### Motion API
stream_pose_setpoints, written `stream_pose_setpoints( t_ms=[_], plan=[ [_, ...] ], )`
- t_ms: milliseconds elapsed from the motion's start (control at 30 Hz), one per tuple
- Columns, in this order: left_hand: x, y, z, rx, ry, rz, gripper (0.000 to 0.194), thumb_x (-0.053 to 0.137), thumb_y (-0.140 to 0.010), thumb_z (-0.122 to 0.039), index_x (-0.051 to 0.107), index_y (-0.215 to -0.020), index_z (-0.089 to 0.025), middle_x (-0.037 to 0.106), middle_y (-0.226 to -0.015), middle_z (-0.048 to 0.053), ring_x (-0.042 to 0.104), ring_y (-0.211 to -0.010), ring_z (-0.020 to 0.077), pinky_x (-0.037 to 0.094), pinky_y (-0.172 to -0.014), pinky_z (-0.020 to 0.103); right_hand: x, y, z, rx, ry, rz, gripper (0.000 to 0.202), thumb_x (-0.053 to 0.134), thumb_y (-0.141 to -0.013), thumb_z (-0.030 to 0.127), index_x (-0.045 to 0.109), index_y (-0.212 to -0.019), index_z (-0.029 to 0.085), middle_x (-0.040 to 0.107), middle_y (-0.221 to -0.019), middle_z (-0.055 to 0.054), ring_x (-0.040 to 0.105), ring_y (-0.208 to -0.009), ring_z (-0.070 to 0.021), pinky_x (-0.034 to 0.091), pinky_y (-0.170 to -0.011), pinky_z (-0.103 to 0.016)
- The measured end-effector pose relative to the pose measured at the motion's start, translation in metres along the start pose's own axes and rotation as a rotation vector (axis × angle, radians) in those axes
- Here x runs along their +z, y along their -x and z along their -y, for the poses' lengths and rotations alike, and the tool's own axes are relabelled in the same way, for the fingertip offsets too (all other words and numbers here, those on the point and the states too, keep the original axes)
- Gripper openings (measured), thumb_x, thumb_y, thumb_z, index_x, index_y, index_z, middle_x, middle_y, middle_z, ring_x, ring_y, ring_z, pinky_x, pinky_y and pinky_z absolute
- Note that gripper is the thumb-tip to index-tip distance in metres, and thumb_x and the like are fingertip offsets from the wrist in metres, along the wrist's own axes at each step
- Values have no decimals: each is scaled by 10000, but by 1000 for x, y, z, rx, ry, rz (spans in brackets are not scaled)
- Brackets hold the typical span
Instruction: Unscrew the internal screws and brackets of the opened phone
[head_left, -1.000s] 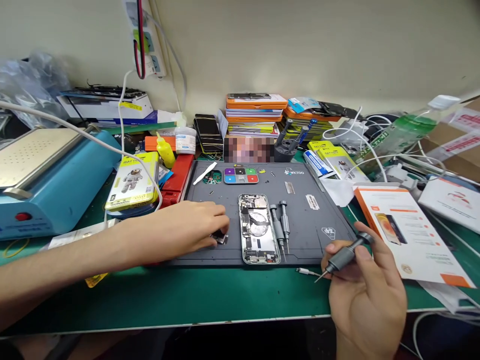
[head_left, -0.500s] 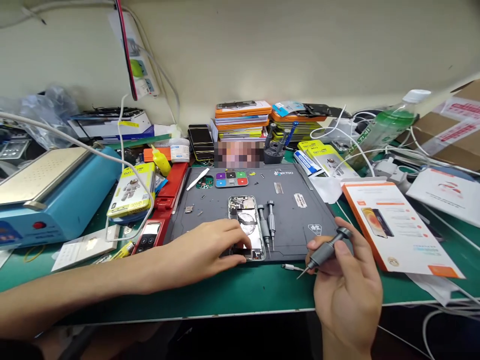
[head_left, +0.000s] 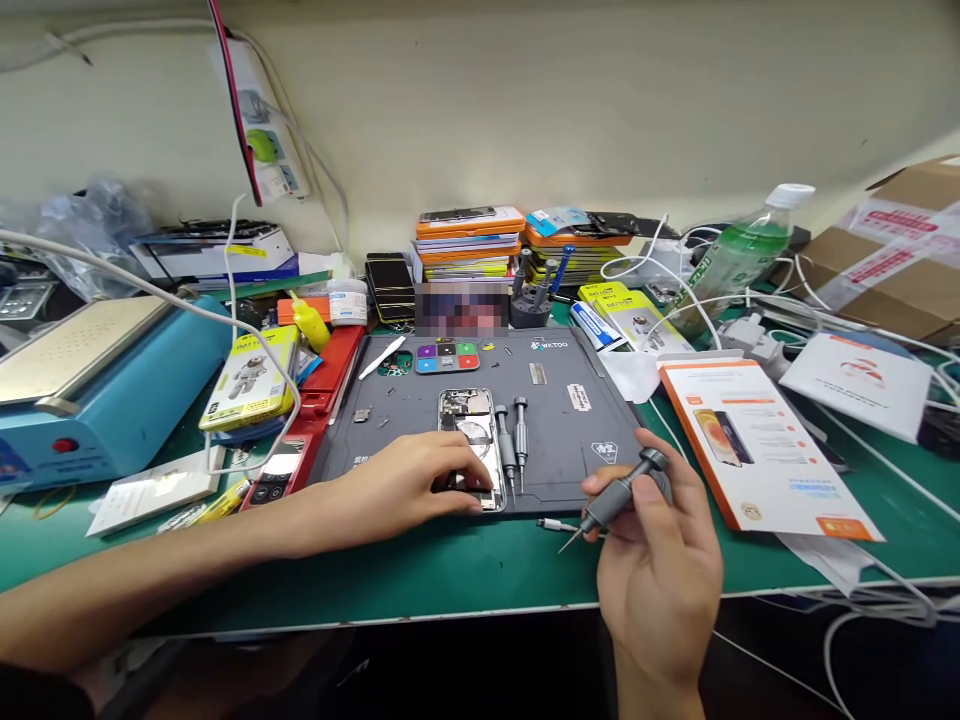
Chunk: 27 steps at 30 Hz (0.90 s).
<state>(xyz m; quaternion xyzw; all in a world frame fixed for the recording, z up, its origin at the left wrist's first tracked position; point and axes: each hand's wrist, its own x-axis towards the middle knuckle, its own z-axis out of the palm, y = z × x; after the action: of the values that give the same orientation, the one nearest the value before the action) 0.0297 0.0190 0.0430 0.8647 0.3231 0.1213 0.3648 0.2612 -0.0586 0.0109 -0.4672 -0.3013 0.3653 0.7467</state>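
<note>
An opened phone (head_left: 480,440) with bare inner parts lies on the grey work mat (head_left: 555,420). My left hand (head_left: 424,475) bends over its lower part, fingers curled and thumb at the bottom edge; the fingers cover what lies beneath. My right hand (head_left: 660,540) is closed around a grey screwdriver (head_left: 615,502), above the table's front right. Its thin tip points down and left, clear of the phone. Two more grey screwdrivers, a left one (head_left: 505,445) and a right one (head_left: 521,440), lie just right of the phone.
A coloured magnetic tray (head_left: 447,366), white pry tool (head_left: 382,357) and small metal parts lie on the mat. A blue machine (head_left: 112,410) stands left, an orange-and-white box (head_left: 765,450) right. A white cable plug (head_left: 555,525) lies before the mat. Stacked boxes (head_left: 471,245) stand behind.
The whole view has shifted, so the scene sits further left. Both hands keep nearly the same pose. The right hand's screwdriver tip is slightly further left relative to the cable plug.
</note>
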Motion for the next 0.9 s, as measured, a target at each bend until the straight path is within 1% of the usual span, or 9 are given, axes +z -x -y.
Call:
stream_pose_setpoints(
  t_ms=[133, 267, 367, 500, 733, 900],
  plan=[
    [0, -2, -1, 8, 26, -19, 116, 652, -1073, -256, 756, -1123, -235, 751, -1138, 12, 709, -1072, 166, 506, -939, 266, 1, 0, 0, -9, 24, -6, 387, 710, -946, 358, 703, -1303, 210, 736, -747, -30, 655, -615, -159, 488, -479, -228],
    [5, -4, 0, 3, 2, -54, 95, 668, -1041, -206, 749, -1082, -232, 754, -1088, 3, 703, -1038, 169, 511, -897, 266, 1, 0, -1, -2, 22, -13, 361, 721, -943, 347, 715, -1282, 225, 738, -757, -29, 673, -642, -161, 499, -485, -217],
    [10, -4, 2, -6, -2, -71, 93, 665, -1037, -214, 746, -1078, -238, 751, -1064, 3, 693, -1012, 174, 509, -877, 275, 1, 1, -1, -10, 27, -32, 332, 730, -936, 345, 729, -1245, 226, 727, -766, -28, 690, -676, -171, 500, -486, -219],
    [13, -3, 3, -18, 12, -90, 105, 647, -1049, -220, 739, -1094, -242, 731, -1065, 1, 677, -1013, 167, 495, -865, 268, 1, 0, -1, -12, 28, -13, 325, 721, -944, 341, 729, -1248, 229, 726, -746, -27, 688, -665, -163, 501, -488, -211],
    [17, -2, 9, -2, 19, -116, 90, 629, -1073, -239, 716, -1099, -239, 715, -1097, 2, 665, -1039, 174, 485, -893, 276, 1, -1, -1, -16, 50, -50, 284, 740, -934, 345, 755, -1192, 228, 713, -782, -35, 695, -675, -167, 505, -488, -226],
    [19, 1, 10, 7, 37, -121, 91, 618, -1079, -215, 704, -1104, -233, 718, -1112, -1, 668, -1057, 172, 486, -909, 277, 1, -2, -2, -18, 40, -12, 329, 710, -956, 318, 723, -1269, 218, 738, -721, -35, 691, -656, -172, 508, -502, -226]
  ],
)
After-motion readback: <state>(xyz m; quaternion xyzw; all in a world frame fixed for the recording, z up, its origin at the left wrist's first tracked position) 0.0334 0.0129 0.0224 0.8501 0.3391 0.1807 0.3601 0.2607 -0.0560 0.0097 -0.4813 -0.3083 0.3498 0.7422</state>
